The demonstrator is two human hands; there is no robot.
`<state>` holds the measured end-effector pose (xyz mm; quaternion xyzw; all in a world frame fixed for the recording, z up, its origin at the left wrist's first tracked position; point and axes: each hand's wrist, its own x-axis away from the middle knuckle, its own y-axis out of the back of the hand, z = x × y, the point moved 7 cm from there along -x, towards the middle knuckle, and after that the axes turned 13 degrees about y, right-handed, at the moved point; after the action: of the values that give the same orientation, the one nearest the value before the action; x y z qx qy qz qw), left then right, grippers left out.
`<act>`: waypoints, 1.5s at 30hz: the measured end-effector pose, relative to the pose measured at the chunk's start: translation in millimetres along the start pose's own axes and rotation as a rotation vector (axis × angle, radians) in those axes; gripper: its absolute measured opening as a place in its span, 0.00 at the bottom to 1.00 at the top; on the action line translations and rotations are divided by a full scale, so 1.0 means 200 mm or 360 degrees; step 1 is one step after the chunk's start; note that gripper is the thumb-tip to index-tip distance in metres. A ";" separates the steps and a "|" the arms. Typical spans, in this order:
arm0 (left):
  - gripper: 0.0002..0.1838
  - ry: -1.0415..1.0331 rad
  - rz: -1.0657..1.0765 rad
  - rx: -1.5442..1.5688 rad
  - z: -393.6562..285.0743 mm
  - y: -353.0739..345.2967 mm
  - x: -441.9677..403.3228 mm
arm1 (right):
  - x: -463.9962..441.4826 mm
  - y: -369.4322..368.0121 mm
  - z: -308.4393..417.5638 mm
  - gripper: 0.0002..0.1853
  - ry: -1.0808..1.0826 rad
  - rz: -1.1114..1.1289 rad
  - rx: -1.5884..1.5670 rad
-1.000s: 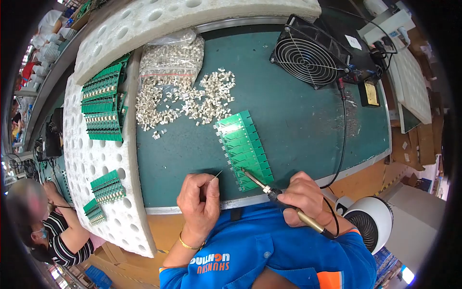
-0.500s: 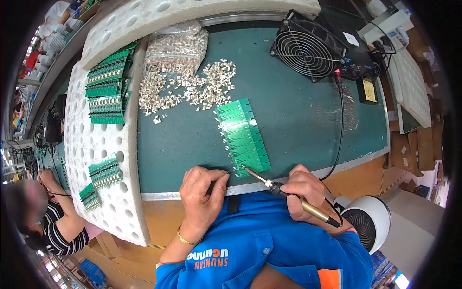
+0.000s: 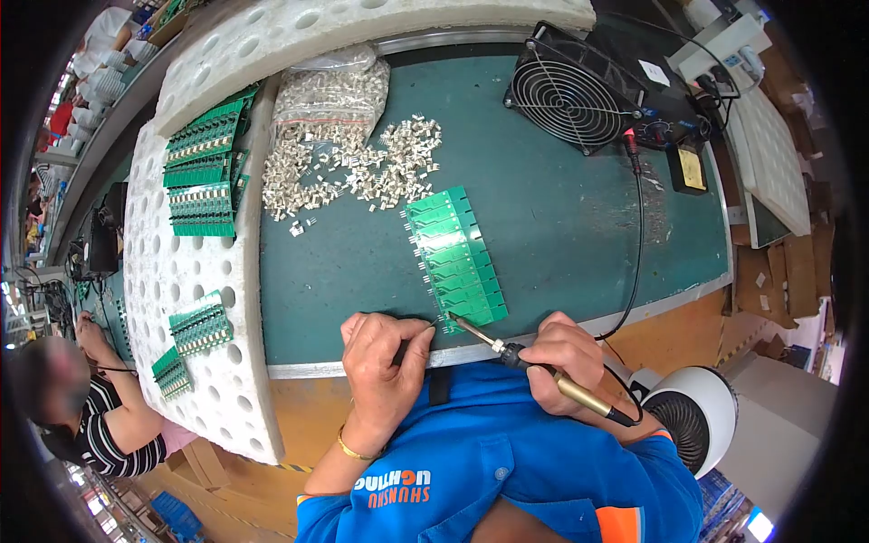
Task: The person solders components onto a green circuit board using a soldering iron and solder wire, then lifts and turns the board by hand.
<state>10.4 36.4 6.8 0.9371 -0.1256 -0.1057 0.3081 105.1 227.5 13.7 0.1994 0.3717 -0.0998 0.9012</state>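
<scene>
A green circuit board panel (image 3: 453, 258) lies on the dark green mat, with white connectors along its left edge. My right hand (image 3: 563, 364) grips a soldering iron (image 3: 579, 394), whose tip meets the panel near its lower left corner. Close to that same corner is my left hand (image 3: 385, 366), thumb and forefinger pinched on a thin wire, probably solder, that barely shows. Beyond the panel, small white connectors (image 3: 398, 167) are heaped in front of a clear plastic bag (image 3: 330, 95) of them.
White foam boards (image 3: 195, 271) stand at the left and back, the left one bearing stacked circuit boards (image 3: 204, 208). A black fan (image 3: 570, 100) sits at the back right by a yellow sponge (image 3: 692, 168). The iron's cable (image 3: 641, 244) crosses the right side. A co-worker (image 3: 118, 407) sits at left.
Since a second ago the view has shifted, and my left hand has come nearer the panel's lower left corner. The iron's tip has moved down toward that corner.
</scene>
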 end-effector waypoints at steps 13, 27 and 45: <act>0.06 0.0000 0.0044 0.0004 0.01 -0.01 0.00 | 0.00 -0.01 -0.02 0.09 -0.0024 0.0039 -0.0019; 0.06 -0.0036 0.0052 -0.0025 0.00 -0.01 -0.01 | -0.02 -0.01 0.00 0.10 0.0017 0.0090 -0.0019; 0.06 -0.0046 0.0030 -0.0011 -0.01 -0.02 -0.02 | -0.01 -0.01 0.00 0.10 0.0029 0.0068 0.0008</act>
<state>6.9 40.9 6.2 0.9332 -0.1383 -0.1168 0.3106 101.7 225.5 14.4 0.2105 0.3754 -0.0798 0.8991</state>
